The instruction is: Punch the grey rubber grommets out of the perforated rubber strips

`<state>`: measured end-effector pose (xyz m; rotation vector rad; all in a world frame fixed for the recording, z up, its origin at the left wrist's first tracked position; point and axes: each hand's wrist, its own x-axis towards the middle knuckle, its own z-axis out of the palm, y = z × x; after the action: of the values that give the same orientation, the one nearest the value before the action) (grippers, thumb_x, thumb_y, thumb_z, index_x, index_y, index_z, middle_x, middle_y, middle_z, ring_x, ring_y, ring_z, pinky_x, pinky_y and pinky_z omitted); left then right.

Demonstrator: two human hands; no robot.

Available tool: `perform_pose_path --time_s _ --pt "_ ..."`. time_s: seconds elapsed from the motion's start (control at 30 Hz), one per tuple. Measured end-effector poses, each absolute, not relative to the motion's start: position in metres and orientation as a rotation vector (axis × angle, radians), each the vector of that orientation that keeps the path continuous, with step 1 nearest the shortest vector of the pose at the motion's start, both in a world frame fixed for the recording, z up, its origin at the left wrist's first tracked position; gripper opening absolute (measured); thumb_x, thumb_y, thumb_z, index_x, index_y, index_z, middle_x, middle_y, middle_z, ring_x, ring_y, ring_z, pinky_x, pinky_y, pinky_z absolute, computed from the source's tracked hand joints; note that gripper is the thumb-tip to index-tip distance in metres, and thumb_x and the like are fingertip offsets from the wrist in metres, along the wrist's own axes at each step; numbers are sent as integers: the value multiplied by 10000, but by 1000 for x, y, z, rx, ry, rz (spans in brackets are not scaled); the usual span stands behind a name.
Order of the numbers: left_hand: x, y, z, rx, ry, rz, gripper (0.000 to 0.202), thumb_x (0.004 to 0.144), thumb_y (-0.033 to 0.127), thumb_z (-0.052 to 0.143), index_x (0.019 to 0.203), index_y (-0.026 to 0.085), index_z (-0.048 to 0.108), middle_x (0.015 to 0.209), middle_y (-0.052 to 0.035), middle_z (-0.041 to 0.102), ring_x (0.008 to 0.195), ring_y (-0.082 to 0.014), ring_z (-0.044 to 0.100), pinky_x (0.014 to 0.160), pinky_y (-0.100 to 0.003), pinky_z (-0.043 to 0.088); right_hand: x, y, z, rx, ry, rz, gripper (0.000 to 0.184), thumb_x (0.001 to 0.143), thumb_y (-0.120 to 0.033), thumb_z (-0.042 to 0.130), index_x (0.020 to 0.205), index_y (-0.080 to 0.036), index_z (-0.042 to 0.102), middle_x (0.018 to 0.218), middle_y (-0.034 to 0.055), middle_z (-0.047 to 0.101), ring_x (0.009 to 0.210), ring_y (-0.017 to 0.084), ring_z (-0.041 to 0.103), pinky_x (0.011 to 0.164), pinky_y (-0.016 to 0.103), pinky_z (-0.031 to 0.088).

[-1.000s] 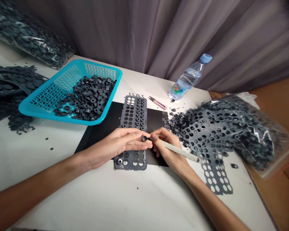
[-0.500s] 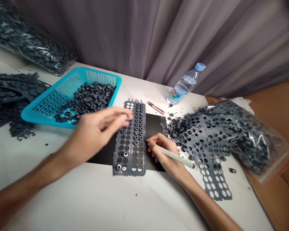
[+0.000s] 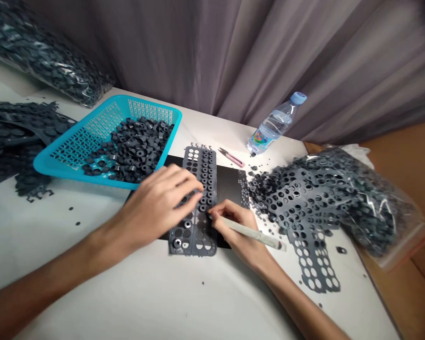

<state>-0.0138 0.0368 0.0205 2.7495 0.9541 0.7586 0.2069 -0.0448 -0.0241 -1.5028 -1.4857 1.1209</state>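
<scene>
A long dark grey rubber sheet [image 3: 209, 236] with rows of round holes lies in front of me, ring-shaped rubber pieces standing in part of its right-hand rows. Over its left half is my left hand [image 3: 165, 200], fingers bent and thumb close to the index finger at the rows. Whatever is between those fingertips is hidden. My right hand [image 3: 235, 226] grips a pale pen-like tool [image 3: 253, 232], its tip end at the sheet's right edge just below the filled rows. Beneath the sheet lies a black mat [image 3: 230, 186].
A blue basket [image 3: 44, 165] of loose rubber pieces stands left. Pink-handled thread snips [image 3: 232, 158] and a water bottle [image 3: 274, 125] lie behind. Perforated rubber scraps [image 3: 293, 198] and a plastic bag [image 3: 378, 212] are right; another filled bag [image 3: 56, 61] is far left.
My left hand has lowered and moved right onto the sheet, its fingers closer to the filled rows. My right hand with the pen-like tool has shifted slightly left, over the sheet's edge.
</scene>
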Motion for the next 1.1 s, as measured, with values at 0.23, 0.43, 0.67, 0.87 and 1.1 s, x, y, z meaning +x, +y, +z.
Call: perform_pose_path --time_s 0.23,0.43,0.67,0.87,1.1 --pt "-5 27 -5 2489 867 408 170 1047 217 505 1141 201 645 1122 -47 652 1091 -224 607 925 -372 504 209 -44 -30 -1537 -1422 1145 112 944 -297 620 921 -200 672 808 -4 650 586 103 513 526 216 406" --pt "-6 29 -2 2468 833 399 162 1060 224 489 1138 201 629 1131 -43 670 1085 -225 615 916 -364 490 208 -43 -29 -1528 -1421 1154 149 952 -330 619 932 -196 681 805 6 647 591 108 516 512 211 417" --pt "-5 28 -3 2599 818 396 209 1062 243 483 1192 204 642 1139 -51 696 1060 -226 629 922 -357 485 208 -44 -28 -1530 -1421 1151 171 955 -356 629 924 -197 681 808 8 656 594 110 517 519 214 420" --pt "-6 27 -4 2626 799 362 214 1072 219 455 1165 199 647 1148 -46 696 1063 -221 623 936 -352 474 208 -45 -28 -1534 -1426 1147 170 960 -359 630 931 -200 681 808 1 660 590 108 513 530 221 411" --pt "-4 26 -7 2687 826 380 207 1065 262 496 1206 200 633 1184 -58 683 1098 -236 614 944 -362 467 207 -44 -27 -1527 -1481 1085 164 963 -341 628 877 -205 662 763 -10 646 645 124 525 581 230 398"
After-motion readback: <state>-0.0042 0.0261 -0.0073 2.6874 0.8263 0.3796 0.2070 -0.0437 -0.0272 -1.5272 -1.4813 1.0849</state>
